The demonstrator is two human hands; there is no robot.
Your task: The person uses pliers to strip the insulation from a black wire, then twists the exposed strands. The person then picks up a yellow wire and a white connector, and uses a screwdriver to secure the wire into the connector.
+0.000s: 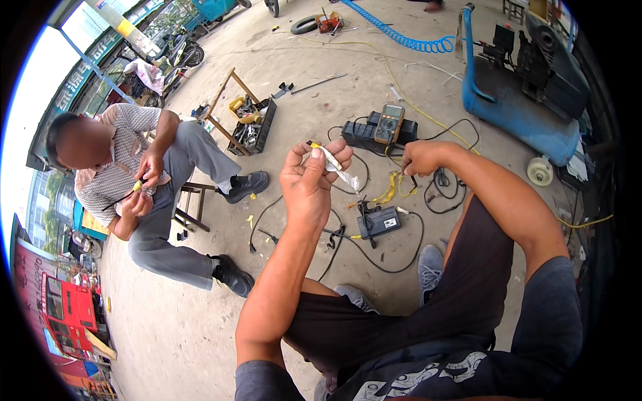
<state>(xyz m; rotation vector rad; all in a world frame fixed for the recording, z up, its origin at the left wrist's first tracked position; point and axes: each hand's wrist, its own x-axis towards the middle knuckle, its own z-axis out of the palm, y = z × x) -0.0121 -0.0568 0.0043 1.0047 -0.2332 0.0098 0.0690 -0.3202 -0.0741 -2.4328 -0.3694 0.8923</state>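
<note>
My left hand (311, 174) is raised in front of me, closed around a crumpled white wrapper (346, 177). A small yellow piece (314, 144) shows at its fingertips. My right hand (424, 159) is closed in a pinch on a thin black piece (413, 180), partly hidden by the fingers. Just beyond the right hand, a multimeter (389, 124) leans on black battery blocks (359, 134). Yellow strips (388, 190) hang or lie below that hand. Nearer my feet, a black power adapter (378, 222) lies on the ground among cables.
A seated person (127, 170) at left holds a yellow-ended black cable. Beside them stand a wooden stool (194, 204) and a black toolbox (254, 127). A blue air compressor (515, 113) stands at right. A yellow hose (428, 113) and black cables (394, 271) cross the concrete.
</note>
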